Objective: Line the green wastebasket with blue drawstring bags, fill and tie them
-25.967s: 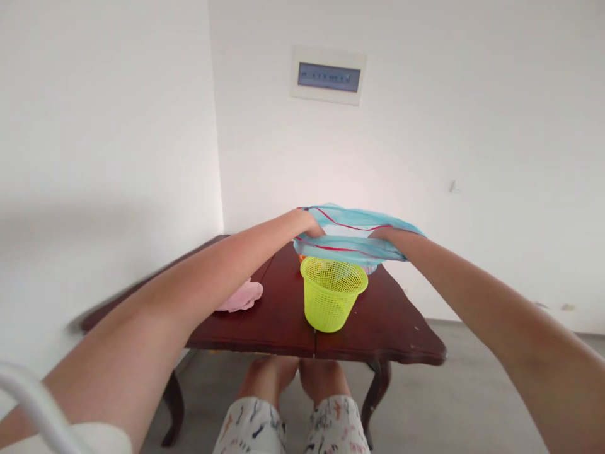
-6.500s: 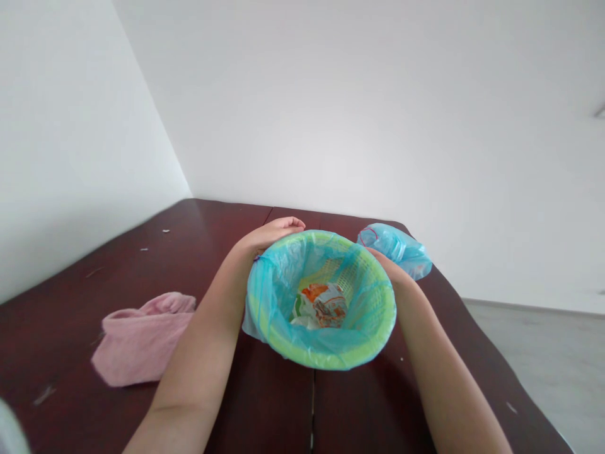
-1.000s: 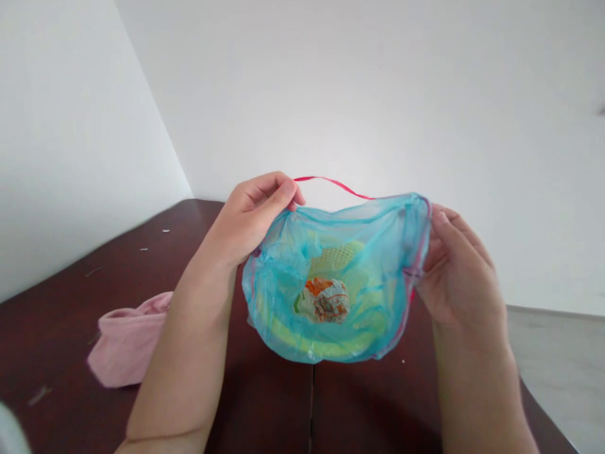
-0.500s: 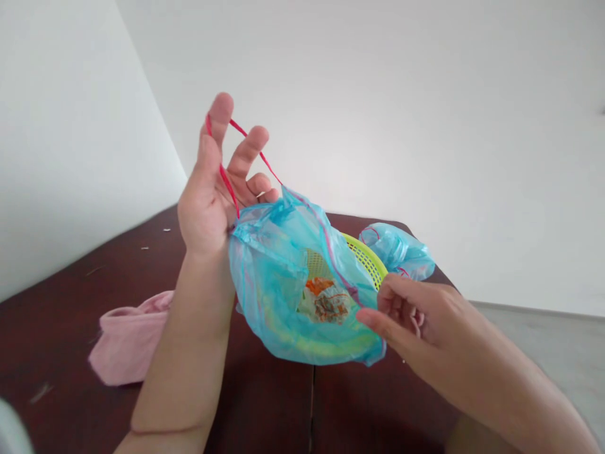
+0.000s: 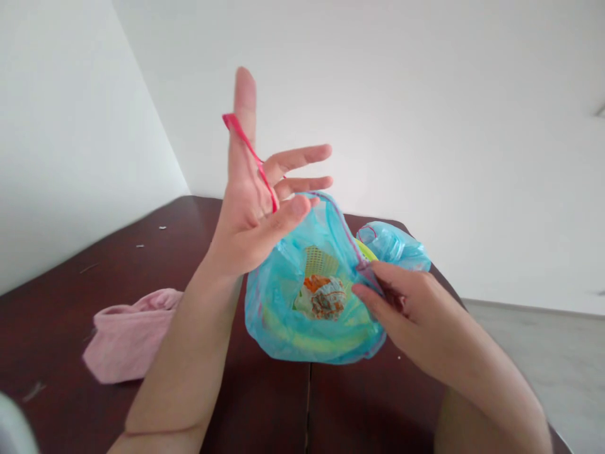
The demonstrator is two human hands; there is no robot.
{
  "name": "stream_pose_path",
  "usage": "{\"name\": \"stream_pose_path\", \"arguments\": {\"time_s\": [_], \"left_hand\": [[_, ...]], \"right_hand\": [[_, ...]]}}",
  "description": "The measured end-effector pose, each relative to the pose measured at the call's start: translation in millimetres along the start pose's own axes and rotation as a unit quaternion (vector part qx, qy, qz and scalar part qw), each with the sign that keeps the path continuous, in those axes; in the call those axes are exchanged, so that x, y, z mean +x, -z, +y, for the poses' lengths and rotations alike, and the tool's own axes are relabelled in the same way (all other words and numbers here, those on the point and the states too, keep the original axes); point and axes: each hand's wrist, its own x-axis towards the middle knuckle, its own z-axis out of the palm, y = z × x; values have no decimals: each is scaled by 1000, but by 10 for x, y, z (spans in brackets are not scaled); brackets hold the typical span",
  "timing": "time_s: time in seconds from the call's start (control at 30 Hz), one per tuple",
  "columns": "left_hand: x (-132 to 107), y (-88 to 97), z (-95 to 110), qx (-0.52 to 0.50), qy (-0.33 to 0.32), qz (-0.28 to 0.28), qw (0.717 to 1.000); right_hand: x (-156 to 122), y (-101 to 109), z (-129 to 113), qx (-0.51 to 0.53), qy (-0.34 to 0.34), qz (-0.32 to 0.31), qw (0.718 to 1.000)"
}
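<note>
Here's what I have on the feed. My left grip (image 5: 248,217) is spread wide, fingers fanned, with a red drawstring (image 5: 248,142) hooked over the topmost finger and running taut down across the palm. My right grip (image 5: 406,309) is pressed together, thumb and fingers pinching the hem of a thin, crinkly blue bag (image 5: 274,315), which sits just below and between the two grips. As things stand, the bag lines a lime basket (image 5: 366,251), with only a sliver of its plastic rim showing beside the right grip. A crumpled orange-and-white wrapper (image 5: 322,297) shows through the film at the bottom. The bag's mouth isn't drawn shut. Past the right grip sits a glossy, puffy blue bundle (image 5: 394,246). Left of the left grip, a soft pink towel (image 5: 127,337) lies bunched on the dark, polished desk (image 5: 265,410).
</note>
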Motion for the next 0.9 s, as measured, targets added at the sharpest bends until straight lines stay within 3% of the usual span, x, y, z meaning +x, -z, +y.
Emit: {"name": "stream_pose_path", "arguments": {"time_s": [0.07,0.13,0.23,0.4,0.6,0.77,0.9], "left_hand": [[-10,-53,25,43,-7,-91,995],[-21,-109,37,88,2,-180,980],[-31,-163,18,160,38,-237,957],[-37,-147,-20,258,73,-216,939],[-63,-88,-23,332,96,-129,930],[-79,-103,-114,296,70,-37,952],[-94,-133,-131,249,70,-21,966]], "right_hand": [[68,-13,-56,160,-20,31,986],[134,-28,-120,292,-34,45,955],[200,-60,-166,365,-17,46,930],[219,-142,-95,322,21,34,946],[195,-185,-117,233,10,129,964],[220,-241,-121,80,-9,6,997],[297,-354,-57,51,-4,11,999]]}}
